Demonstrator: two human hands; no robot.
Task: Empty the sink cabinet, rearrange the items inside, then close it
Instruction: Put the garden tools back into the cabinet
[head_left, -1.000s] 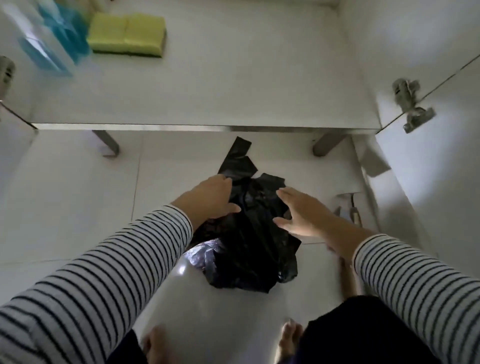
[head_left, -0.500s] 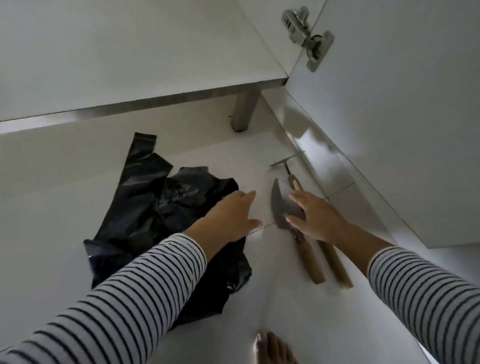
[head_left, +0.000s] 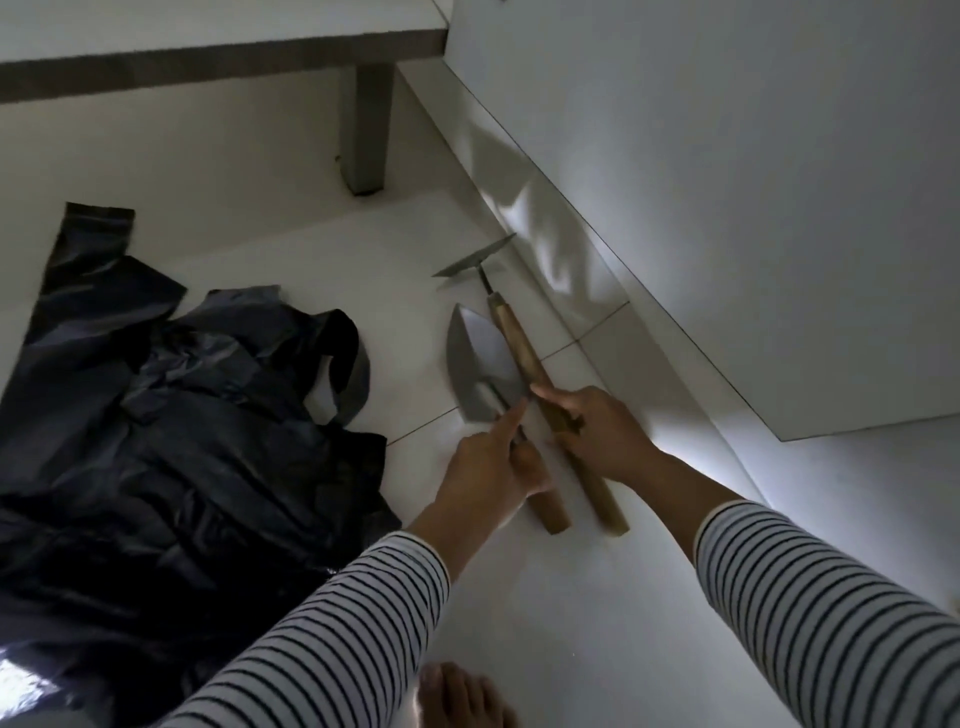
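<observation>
A pale, glossy tiled floor (head_left: 270, 280) with thin dark grout lines fills the scene, dim on the left and brightly lit in a patch near the right. At the far left a white cabinet base panel (head_left: 208, 21) with a grey underside edge rests on a square grey metal leg (head_left: 365, 130). A large white flat door panel (head_left: 727, 182) fills the right.
</observation>
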